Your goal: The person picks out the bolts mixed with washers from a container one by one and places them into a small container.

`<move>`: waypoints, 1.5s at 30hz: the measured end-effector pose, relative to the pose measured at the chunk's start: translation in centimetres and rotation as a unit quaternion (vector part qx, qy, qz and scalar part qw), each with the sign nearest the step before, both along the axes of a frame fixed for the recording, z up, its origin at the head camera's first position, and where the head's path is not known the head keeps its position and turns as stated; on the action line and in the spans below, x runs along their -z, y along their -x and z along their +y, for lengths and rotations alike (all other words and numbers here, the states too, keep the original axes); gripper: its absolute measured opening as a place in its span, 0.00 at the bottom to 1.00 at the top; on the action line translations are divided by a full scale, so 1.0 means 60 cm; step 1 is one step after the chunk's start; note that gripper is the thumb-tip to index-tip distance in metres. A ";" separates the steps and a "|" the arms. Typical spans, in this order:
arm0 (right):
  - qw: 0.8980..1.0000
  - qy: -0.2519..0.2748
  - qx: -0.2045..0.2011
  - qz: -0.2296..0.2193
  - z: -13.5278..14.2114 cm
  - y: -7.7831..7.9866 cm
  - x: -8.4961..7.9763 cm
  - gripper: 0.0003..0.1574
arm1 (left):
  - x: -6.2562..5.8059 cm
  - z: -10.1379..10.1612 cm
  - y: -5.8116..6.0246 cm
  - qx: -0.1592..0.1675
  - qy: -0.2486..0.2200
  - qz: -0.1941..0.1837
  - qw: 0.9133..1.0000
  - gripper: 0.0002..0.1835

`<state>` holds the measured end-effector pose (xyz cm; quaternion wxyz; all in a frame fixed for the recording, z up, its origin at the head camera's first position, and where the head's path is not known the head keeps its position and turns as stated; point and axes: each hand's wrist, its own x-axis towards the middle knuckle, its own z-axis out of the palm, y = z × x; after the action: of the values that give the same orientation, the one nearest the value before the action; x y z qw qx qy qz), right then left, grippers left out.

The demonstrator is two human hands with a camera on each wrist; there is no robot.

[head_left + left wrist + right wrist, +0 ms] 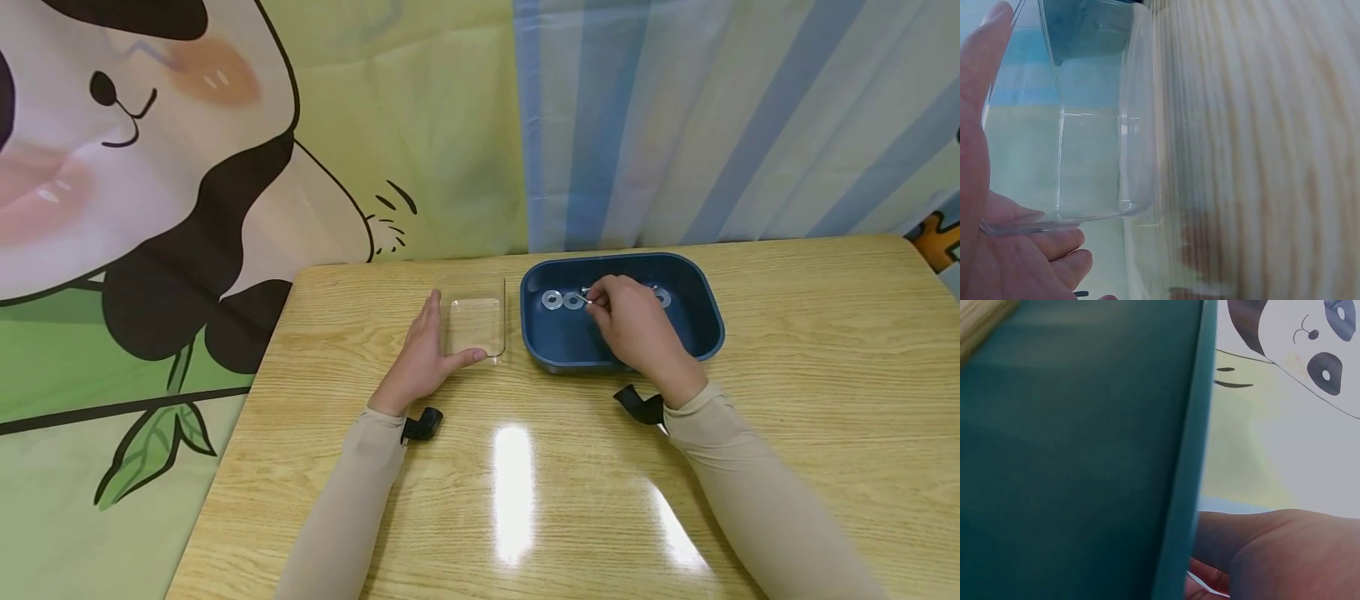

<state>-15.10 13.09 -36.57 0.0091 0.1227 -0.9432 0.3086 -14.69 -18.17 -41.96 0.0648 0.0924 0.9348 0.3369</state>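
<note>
A clear plastic container [476, 329] stands on the table at the left. My left hand [423, 354] rests against it, straight fingers along its left side and thumb across its front; the left wrist view shows its transparent walls [1091, 156] beside the thumb. Over the dark blue tub [577, 364], my right hand [633, 321] pinches a small silver screw [583, 299] between thumb and fingertips. Below it lie flat washers, one at the left [552, 300] and a wider one [573, 302] beside it. In the right wrist view the tub wall [1188, 456] hides most of the fingers.
Another washer [663, 297] lies at the tub's right, partly behind the right hand. The wooden table [585, 492] runs back to a printed curtain [450, 125]. Black wrist mounts [423, 424] stick out from both sleeves.
</note>
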 end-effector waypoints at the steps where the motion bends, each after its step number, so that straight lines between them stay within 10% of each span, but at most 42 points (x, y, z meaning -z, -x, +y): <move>1: 1.000 0.001 -0.003 0.001 -0.002 0.000 0.001 0.10 | 0.000 0.000 0.000 -0.001 0.000 -0.001 1.000 0.67; 45: 0.998 0.024 -0.054 0.008 -0.095 -0.013 0.001 0.09 | 0.004 -0.001 0.002 -0.007 -0.003 -0.003 1.000 0.69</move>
<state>-14.33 7.40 -36.63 0.0025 0.1754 -0.9275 0.3302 -14.83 -18.23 -42.22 0.0650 0.0850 0.9342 0.3402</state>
